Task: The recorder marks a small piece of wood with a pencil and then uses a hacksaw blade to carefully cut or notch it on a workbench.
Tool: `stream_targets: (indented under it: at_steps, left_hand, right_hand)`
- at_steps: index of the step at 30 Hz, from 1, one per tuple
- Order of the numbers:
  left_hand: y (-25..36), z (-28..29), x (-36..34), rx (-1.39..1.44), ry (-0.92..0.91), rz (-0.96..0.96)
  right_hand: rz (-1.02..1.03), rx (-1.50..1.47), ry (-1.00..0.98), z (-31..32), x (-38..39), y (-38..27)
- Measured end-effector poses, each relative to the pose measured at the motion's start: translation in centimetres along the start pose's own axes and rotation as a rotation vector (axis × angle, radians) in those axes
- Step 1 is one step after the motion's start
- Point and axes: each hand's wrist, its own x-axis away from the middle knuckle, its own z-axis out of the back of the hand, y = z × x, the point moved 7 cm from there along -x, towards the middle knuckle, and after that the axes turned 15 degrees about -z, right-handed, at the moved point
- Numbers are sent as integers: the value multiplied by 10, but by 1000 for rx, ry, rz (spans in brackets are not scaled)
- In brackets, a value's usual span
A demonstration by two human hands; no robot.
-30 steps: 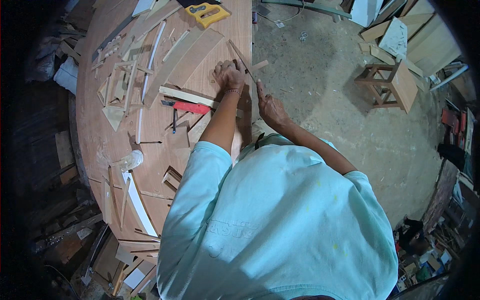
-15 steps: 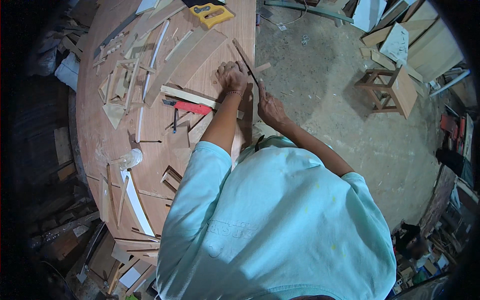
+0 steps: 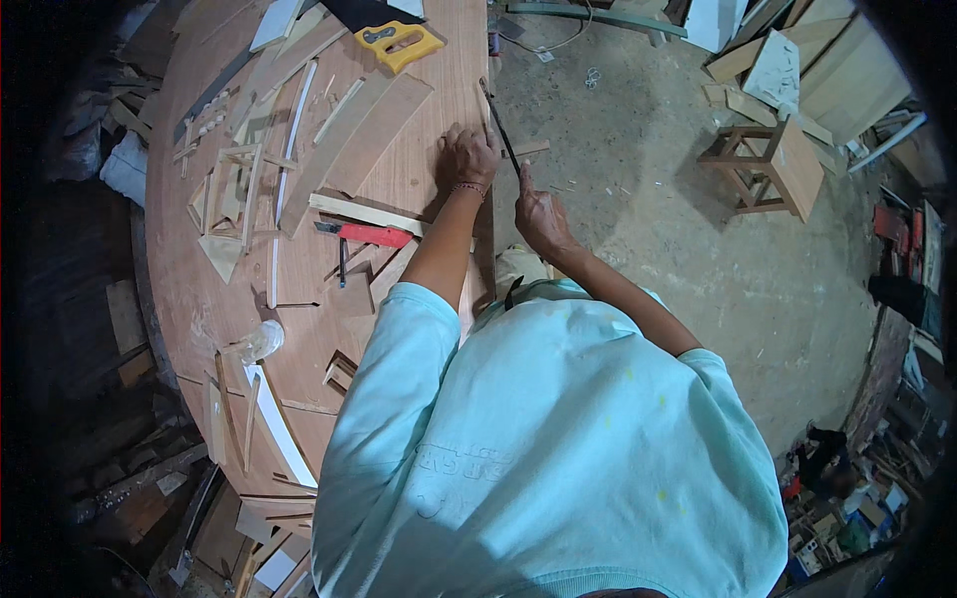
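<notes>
My left hand [image 3: 466, 157] lies with curled fingers on the brown wooden tabletop [image 3: 419, 169], close to its right edge. My right hand [image 3: 536, 214] is just off that edge and grips a thin dark rod-like tool [image 3: 500, 130] that slants up along the edge of the table. A small wood strip [image 3: 530, 149] sticks out from the table edge beside the tool. A pale wooden slat [image 3: 364, 211] and a red-handled cutter [image 3: 367, 235] lie just left of my left forearm.
The table carries curved plywood pieces [image 3: 377, 135], white strips [image 3: 280, 424], small wooden frames [image 3: 231, 189] and a yellow-handled saw [image 3: 399, 42]. On the concrete floor [image 3: 648, 219] to the right stand a wooden stool [image 3: 763, 164] and stacked boards [image 3: 827, 70].
Both hands have stayed at the table's right edge; my right hand has shifted slightly along the edge with the thin tool. The view has tilted a little.
</notes>
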Motion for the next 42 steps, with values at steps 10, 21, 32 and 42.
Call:
stream_targets:
  at_steps: [10, 21, 32, 42]
  left_hand:
    - [2, -6, -2, 58, 11, -18]
    - [13, 20, -5, 103, 135, -91]
    - [10, 10, -6, 80, 82, -124]
    - [9, 6, -5, 110, 147, -141]
  right_hand:
    - [-26, 102, 37, 14, 5, -14]
    - [-105, 152, -26, 17, 1, -24]
    - [-120, 240, -75, 13, 1, -27]
    - [-124, 315, -30, 18, 2, -28]
